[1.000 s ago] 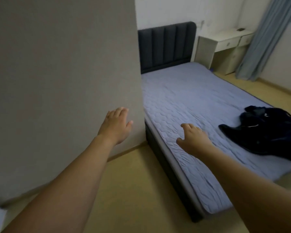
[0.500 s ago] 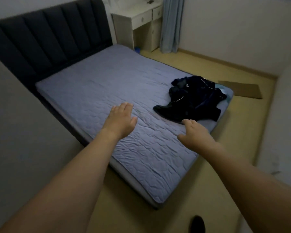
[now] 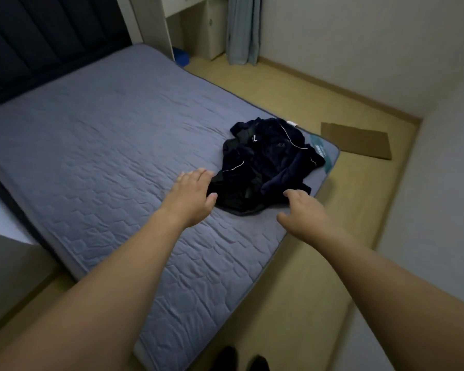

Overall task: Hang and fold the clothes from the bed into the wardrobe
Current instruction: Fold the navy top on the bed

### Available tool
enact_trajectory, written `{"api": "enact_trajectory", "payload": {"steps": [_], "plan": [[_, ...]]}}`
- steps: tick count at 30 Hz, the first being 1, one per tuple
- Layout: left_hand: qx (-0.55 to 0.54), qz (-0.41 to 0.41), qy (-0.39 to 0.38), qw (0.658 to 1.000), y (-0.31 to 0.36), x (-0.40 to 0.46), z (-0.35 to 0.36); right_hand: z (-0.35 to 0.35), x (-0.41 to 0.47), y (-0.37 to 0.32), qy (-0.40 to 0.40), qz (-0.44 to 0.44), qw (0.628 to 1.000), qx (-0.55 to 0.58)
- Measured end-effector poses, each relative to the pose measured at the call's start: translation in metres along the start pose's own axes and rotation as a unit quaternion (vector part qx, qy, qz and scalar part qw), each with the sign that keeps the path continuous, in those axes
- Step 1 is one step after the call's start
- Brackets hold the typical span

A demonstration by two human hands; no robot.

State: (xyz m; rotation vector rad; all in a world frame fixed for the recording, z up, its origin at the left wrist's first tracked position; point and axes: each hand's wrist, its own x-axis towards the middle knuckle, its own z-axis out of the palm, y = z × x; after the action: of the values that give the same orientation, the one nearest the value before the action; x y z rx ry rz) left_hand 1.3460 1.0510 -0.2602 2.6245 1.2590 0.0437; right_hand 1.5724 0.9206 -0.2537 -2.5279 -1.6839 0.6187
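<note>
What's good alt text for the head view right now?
Two bare forearms reach over a bed, open left hand and right hand just short of a crumpled pile of dark clothes near the mattress corner. A flat piece of cardboard lies on the floor beyond.

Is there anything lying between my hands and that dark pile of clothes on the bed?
Nothing visible does. The left hand and right hand reach, open, to the near edge of the dark clothes; only bare mattress lies below them.
</note>
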Motion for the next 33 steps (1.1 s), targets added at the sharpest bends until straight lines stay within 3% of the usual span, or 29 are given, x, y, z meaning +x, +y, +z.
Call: {"api": "enact_trajectory", "payload": {"steps": [9,18,25,29,33], "plan": [[-0.052,-0.149,-0.036,0.987,-0.051,0.143,0.038,-0.032,0.173,0.027,-0.036,-0.046,0.998,-0.021],[-0.067,-0.184,-0.057,0.979,-0.031,0.325,0.083,-0.049,0.380,0.109,-0.093,-0.020,0.995,0.000],[-0.125,-0.204,-0.128,0.962,-0.003,0.498,0.199,0.014,0.557,0.199,-0.157,0.007,0.986,0.061],[-0.191,-0.242,-0.194,0.931,0.008,0.563,0.281,0.060,0.628,0.243,-0.191,0.025,0.980,0.056],[-0.299,-0.334,-0.248,0.859,0.022,0.599,0.362,0.110,0.675,0.269,-0.199,0.044,0.972,0.115]]}}
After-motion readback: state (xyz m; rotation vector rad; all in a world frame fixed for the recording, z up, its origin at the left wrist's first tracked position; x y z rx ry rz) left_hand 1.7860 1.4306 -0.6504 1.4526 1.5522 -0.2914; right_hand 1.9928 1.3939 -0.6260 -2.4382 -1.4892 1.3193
